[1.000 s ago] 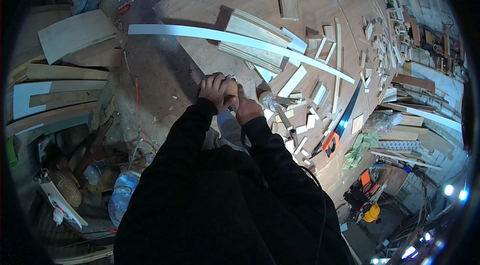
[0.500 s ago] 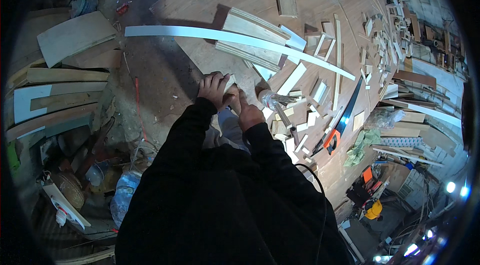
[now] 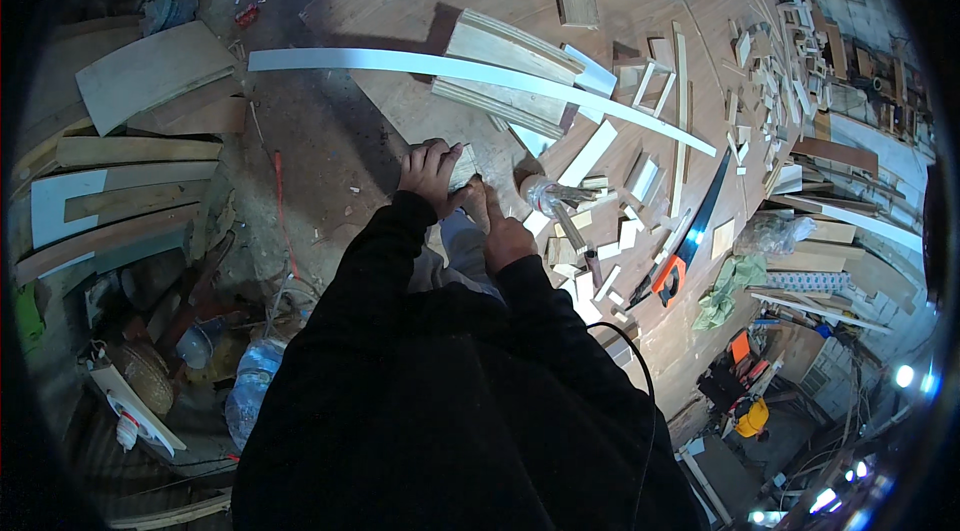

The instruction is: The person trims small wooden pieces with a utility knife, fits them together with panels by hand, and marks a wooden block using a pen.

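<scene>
In front of my waist, my left hand [image 3: 430, 174] is closed around a small pale wooden block [image 3: 463, 167], its fingers curled over the top. My right hand [image 3: 505, 235] meets the block's lower right side, index finger stretched along it and the thumb side against it. Part of the block is hidden by my fingers. Just right of my right hand stands a clear plastic bottle [image 3: 545, 197] with slim tools sticking out. Beyond both hands, a long white strip [image 3: 400, 62] lies across grooved wooden pieces [image 3: 520, 49].
A handsaw with an orange handle [image 3: 669, 277] rests on the wooden tabletop [image 3: 400, 1], among scattered offcuts. A green cloth [image 3: 731, 293] is at the right. Stacked boards [image 3: 140, 151] and a large clear bottle [image 3: 255, 386] are on the left.
The wooden block has tipped slightly between my hands, so more of its pale face shows. My right hand has shifted a little to the right and down.
</scene>
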Motion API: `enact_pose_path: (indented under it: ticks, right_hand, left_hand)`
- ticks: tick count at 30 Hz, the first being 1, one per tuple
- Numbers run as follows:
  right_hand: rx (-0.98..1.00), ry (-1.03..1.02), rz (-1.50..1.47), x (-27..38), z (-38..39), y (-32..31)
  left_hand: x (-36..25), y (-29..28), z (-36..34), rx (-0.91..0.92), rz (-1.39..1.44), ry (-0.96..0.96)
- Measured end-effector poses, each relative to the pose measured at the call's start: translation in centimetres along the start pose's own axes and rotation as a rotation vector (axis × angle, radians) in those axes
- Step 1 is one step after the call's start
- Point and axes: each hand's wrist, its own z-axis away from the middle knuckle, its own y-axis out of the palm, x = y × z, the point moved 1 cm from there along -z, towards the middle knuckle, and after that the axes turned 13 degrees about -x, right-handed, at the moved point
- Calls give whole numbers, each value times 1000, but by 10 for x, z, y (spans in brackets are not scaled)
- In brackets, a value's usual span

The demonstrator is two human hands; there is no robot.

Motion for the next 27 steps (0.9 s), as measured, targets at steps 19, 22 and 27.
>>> enact_pose_path:
  ticks: [19,22,27]
  right_hand:
    - [50,49,9,-4,7,7]
    - [46,44,4,-5,7,7]
    - [55,55,6,-9,12,11]
  left_hand:
    - [3,3,4,49,7,-6]
    - [4,3,4,43,-2,11]
    - [4,4,3,66,19,-13]
